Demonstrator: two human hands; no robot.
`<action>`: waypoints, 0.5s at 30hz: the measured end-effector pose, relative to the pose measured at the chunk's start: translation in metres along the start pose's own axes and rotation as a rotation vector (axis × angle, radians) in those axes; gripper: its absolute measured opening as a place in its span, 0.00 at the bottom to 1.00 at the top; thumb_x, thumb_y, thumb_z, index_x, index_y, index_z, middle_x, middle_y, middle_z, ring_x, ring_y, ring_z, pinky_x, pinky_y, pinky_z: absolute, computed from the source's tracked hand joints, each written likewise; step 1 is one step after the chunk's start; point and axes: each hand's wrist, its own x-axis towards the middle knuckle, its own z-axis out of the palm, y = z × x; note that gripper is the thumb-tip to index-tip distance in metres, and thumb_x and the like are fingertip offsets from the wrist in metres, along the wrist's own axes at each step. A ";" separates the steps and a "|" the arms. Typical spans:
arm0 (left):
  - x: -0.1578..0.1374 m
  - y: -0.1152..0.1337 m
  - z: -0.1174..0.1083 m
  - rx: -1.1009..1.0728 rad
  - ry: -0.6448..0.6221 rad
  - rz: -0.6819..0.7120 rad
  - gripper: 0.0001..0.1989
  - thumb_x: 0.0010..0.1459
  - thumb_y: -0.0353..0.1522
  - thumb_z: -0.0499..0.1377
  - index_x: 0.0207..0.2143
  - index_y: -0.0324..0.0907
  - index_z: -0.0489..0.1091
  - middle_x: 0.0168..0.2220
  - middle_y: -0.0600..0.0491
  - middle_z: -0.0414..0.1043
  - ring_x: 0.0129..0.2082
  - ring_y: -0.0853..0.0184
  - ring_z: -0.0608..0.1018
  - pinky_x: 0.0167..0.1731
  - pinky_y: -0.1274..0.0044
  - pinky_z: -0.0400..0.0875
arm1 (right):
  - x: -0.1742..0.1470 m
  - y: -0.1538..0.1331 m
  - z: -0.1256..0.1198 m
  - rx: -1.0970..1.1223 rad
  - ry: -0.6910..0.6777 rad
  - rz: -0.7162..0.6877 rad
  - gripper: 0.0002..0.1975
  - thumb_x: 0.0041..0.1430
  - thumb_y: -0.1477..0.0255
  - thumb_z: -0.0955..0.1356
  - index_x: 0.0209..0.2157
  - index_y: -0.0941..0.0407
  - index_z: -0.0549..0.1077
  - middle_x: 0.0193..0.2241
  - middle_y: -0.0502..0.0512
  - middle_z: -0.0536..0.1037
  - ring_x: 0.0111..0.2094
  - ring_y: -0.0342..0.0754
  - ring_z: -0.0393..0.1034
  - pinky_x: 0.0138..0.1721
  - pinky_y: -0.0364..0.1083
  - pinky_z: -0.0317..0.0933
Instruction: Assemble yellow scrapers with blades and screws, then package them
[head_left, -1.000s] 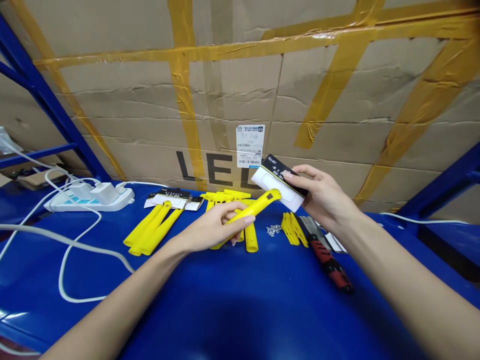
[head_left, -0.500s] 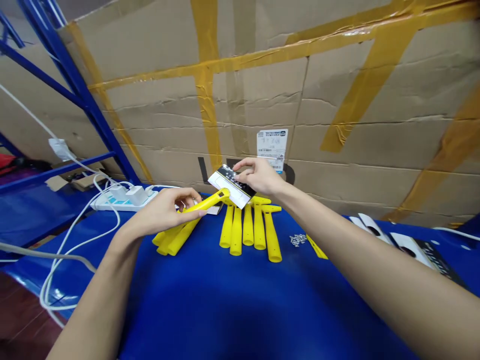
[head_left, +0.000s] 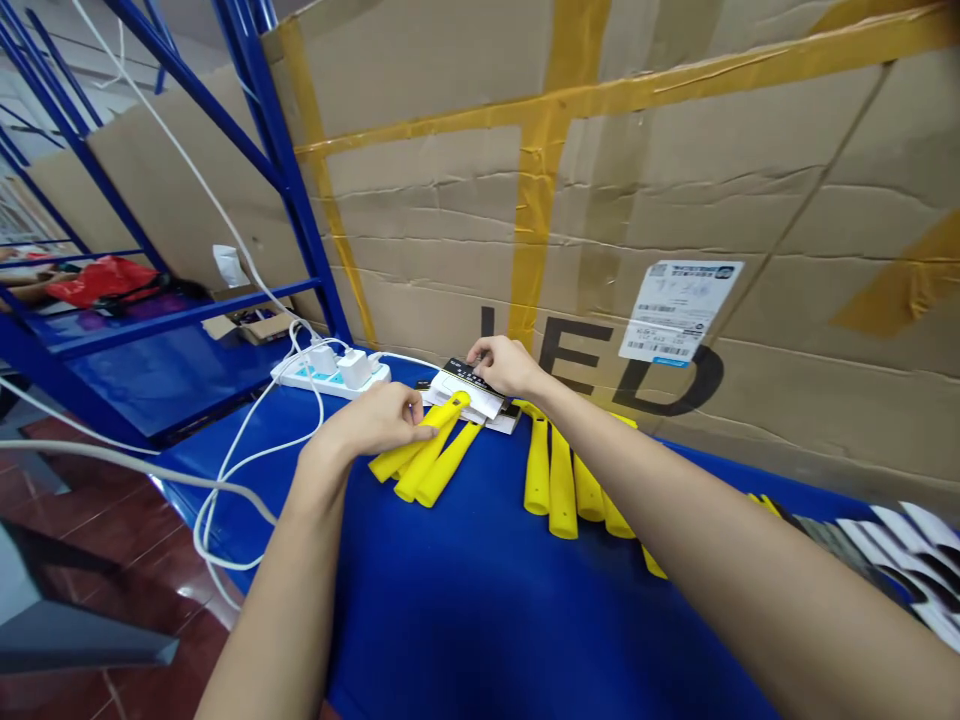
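My left hand (head_left: 384,418) is closed, with thumb and curled fingers at a yellow plastic handle (head_left: 439,412) lying over several similar yellow handles (head_left: 444,470). Attached to or resting against that handle's far end is a black-and-white card (head_left: 469,392). My right hand (head_left: 504,365) pinches the card's upper right edge. Beneath it are more cards (head_left: 504,418), partly covered. A second group of yellow handles (head_left: 561,490) lies to the right, some of it hidden behind my right forearm.
Behind the blue table surface (head_left: 427,600) stands a large taped cardboard box (head_left: 435,220). A white power strip (head_left: 304,372) with plugs and loose cables sits at the left, near a blue metal frame (head_left: 292,190). Several white-and-black pieces (head_left: 892,550) lie at the far right.
Both hands have lowered the yellow handle and card onto the left group of handles. The camera view has turned to the left.
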 end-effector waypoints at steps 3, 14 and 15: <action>0.005 0.005 0.007 0.008 0.051 0.021 0.15 0.51 0.45 0.61 0.27 0.42 0.70 0.26 0.52 0.75 0.27 0.63 0.74 0.26 0.75 0.60 | 0.005 0.007 0.006 -0.034 -0.011 0.009 0.17 0.52 0.85 0.68 0.41 0.56 0.79 0.37 0.55 0.81 0.38 0.46 0.74 0.39 0.41 0.65; 0.016 0.013 0.028 0.117 0.199 0.122 0.23 0.52 0.53 0.61 0.35 0.43 0.67 0.36 0.49 0.72 0.36 0.58 0.73 0.34 0.70 0.65 | -0.008 0.029 0.015 -0.129 -0.008 -0.039 0.10 0.55 0.78 0.71 0.40 0.54 0.78 0.39 0.56 0.82 0.41 0.50 0.76 0.46 0.45 0.66; 0.016 0.014 0.031 0.128 0.226 0.113 0.26 0.51 0.56 0.60 0.37 0.43 0.66 0.39 0.47 0.71 0.38 0.56 0.73 0.38 0.68 0.66 | -0.009 0.028 0.014 -0.128 -0.003 -0.054 0.10 0.56 0.78 0.71 0.40 0.54 0.78 0.39 0.56 0.82 0.41 0.50 0.76 0.47 0.45 0.65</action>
